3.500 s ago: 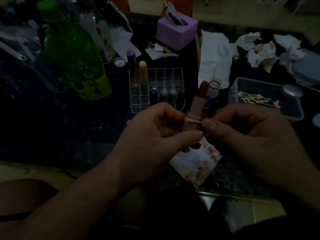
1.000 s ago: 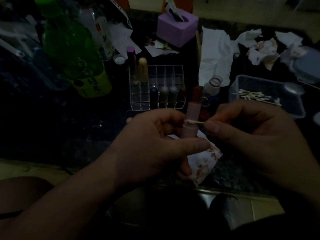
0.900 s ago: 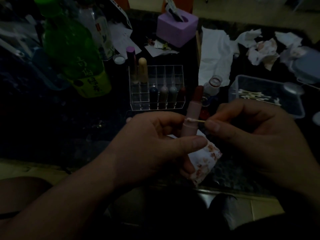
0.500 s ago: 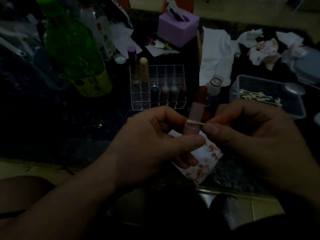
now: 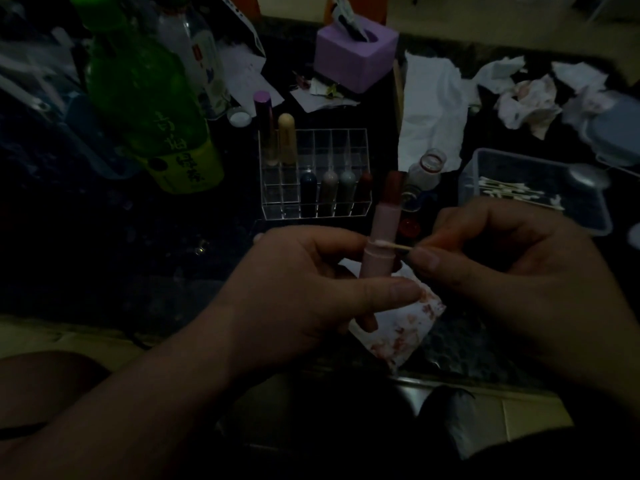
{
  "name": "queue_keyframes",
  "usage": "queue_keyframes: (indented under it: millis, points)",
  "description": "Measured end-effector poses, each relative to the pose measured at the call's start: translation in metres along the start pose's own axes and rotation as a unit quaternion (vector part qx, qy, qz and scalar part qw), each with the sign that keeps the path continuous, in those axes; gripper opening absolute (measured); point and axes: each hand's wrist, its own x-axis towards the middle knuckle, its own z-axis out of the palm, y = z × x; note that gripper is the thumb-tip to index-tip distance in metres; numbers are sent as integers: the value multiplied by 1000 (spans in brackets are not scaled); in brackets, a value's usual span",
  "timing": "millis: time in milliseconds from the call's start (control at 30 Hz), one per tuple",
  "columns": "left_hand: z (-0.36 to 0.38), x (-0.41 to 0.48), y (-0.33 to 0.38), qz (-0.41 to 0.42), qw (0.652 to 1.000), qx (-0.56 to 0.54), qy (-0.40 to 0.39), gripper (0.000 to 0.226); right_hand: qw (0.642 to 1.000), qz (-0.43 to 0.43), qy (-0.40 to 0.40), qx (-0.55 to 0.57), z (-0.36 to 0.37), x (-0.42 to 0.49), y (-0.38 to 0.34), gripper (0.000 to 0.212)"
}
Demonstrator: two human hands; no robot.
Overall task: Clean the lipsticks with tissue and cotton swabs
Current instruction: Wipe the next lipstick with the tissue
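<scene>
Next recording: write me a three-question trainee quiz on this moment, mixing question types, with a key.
1. True or false: the left hand grips the pink lipstick with its cap on.
2. What does the right hand pinch?
A) a folded tissue
B) a cotton swab, tip against the lipstick's tube
C) a bottle cap
3. Count the tubes standing in the clear organizer.

Key: 1 false, the dark red stick is bare; 2 B; 3 six.
</scene>
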Motion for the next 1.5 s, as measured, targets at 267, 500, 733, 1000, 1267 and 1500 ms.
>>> queue_keyframes:
  millis: [267, 500, 733, 1000, 1267, 1500]
  points:
    - [-6, -1, -7, -12, 999, -29, -31, 24, 1000, -2, 11, 9, -3, 1, 3, 8]
    - [-1, 2, -13, 8, 999, -43, 28, 31, 990, -68, 13, -121, 3, 1, 6, 17]
    - [-4, 10, -14, -11, 995, -47, 87, 25, 945, -161, 28, -283, -15, 3, 3, 11]
    - [-8, 20, -23, -37, 987, -35, 152, 37, 903, 152, 67, -396, -60, 31, 48, 28]
    - [-10, 25, -25, -59, 987, -26, 149, 38, 874, 187, 37, -448, -41, 48, 73, 9]
    - [-13, 24, -30, -115, 988, 18, 99, 18, 864, 198, 39, -461, -29, 57, 84, 8]
